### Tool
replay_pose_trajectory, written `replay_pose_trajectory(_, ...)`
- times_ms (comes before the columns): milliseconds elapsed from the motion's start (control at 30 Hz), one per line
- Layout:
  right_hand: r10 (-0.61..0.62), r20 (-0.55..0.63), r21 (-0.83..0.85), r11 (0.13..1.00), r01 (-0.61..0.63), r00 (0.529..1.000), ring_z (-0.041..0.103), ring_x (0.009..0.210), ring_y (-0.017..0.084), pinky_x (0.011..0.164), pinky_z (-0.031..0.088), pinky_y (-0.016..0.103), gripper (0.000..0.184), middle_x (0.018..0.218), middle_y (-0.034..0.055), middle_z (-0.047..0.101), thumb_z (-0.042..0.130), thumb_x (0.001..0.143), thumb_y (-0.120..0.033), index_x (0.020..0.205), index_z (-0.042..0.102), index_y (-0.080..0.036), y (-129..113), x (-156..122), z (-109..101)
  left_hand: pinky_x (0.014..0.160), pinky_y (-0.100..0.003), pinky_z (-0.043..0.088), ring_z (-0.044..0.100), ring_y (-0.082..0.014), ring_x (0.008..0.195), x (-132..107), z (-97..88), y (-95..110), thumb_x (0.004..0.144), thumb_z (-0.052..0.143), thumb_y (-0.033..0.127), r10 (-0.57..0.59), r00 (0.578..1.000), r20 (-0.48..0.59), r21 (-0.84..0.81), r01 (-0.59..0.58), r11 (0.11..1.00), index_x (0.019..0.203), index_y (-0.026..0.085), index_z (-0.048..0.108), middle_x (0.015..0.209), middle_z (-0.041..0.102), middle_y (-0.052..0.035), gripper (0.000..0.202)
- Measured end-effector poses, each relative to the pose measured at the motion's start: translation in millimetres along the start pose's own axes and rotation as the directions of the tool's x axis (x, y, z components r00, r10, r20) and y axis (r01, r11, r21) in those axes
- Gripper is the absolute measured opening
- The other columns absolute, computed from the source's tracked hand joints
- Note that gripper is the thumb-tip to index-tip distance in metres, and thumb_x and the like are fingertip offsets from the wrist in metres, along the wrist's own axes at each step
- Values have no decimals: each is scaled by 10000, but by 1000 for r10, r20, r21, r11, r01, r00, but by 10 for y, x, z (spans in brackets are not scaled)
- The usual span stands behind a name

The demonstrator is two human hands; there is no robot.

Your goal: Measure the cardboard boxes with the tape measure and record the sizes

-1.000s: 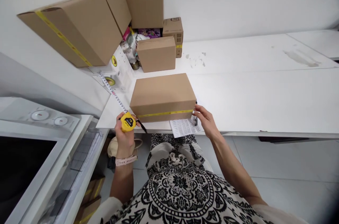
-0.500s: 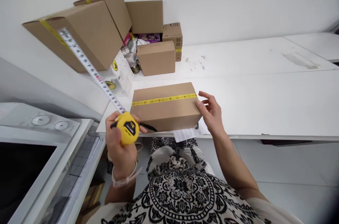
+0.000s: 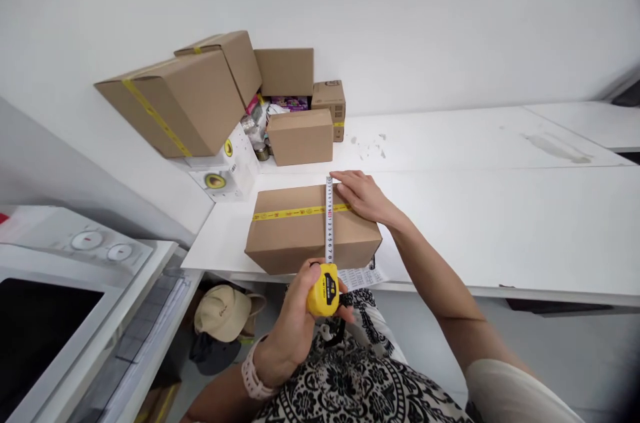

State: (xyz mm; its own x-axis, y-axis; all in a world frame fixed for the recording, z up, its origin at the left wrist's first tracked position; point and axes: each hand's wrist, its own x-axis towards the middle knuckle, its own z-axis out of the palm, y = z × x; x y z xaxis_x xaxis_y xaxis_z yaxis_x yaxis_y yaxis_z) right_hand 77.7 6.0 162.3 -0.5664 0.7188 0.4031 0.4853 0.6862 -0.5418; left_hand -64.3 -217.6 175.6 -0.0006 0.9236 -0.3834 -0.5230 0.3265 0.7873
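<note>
My left hand is closed round a yellow tape measure in front of the table's near edge. Its extended blade runs away from me across the top of a cardboard box sealed with yellow printed tape. At the box's far edge, my right hand has its fingertips at the blade's end, with the thumb low beside the blade. The hand partly covers the box's far right top. A printed sheet sticks out from under the box.
Behind stand a smaller cardboard box, stacked large boxes and a white carton with avocado pictures. A microwave is at left. Below it, a beige cap is visible. The white tabletop extends right.
The tape measure has swung from the left onto the box, its blade now crossing the top. My right hand has moved from the box's right end to the blade's tip. The view has shifted upward.
</note>
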Motion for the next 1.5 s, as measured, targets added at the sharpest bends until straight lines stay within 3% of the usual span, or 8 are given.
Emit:
replay_pose_trajectory(233,3,114,-81,997,6,993,605,1280,316,1064,452,546,458,1421,82,666,352,1051,-339,1382,645,-219,53,106,80,765,-423,606,703,-192,535,-10,42,-13,826,678,651,-44,994,98,13,43,999,1018,204,529,820,705,0,510)
replay_pose_trajectory(500,34,135,-115,993,-19,990,625,1255,305,1046,454,524,456,1420,77,668,352,1051,-326,1379,653,-226,13,105,54,639,-352,576,710,-203,523,93,112,-81,855,662,611,-89,967,240,37,83,996,1154,211,461,819,704,-11,538)
replay_pose_trajectory(767,44,115,-100,994,-32,992,636,1227,300,1028,447,513,452,1407,83,677,360,1045,-310,1364,665,-210,5,88,58,640,-373,587,704,-202,556,93,122,-64,888,647,577,-81,967,243,53,70,996,1423,211,357,846,703,-28,711)
replay_pose_trajectory(1233,21,77,-44,999,-18,997,649,1197,310,1040,451,538,436,1367,88,701,396,1034,-316,1341,691,-226,36,75,70,723,-425,599,696,-191,528,79,144,-46,890,631,583,-104,973,205,62,93,994,1432,233,339,832,713,-9,707)
replay_pose_trajectory(1367,49,29,65,997,-50,998,669,1146,280,1037,472,505,379,1277,77,745,472,1003,-317,1258,742,-240,56,75,100,688,-393,589,696,-191,537,93,126,-37,902,617,565,-103,975,199,74,90,993,1405,234,354,834,710,-11,657)
replay_pose_trajectory(1500,203,-161,354,925,-136,966,694,1006,245,933,546,444,245,1042,73,787,643,909,-355,1039,811,-232,42,57,106,645,-355,569,684,-184,530,102,91,-36,884,647,549,-93,977,192,89,77,993,1338,225,422,828,706,-19,601)
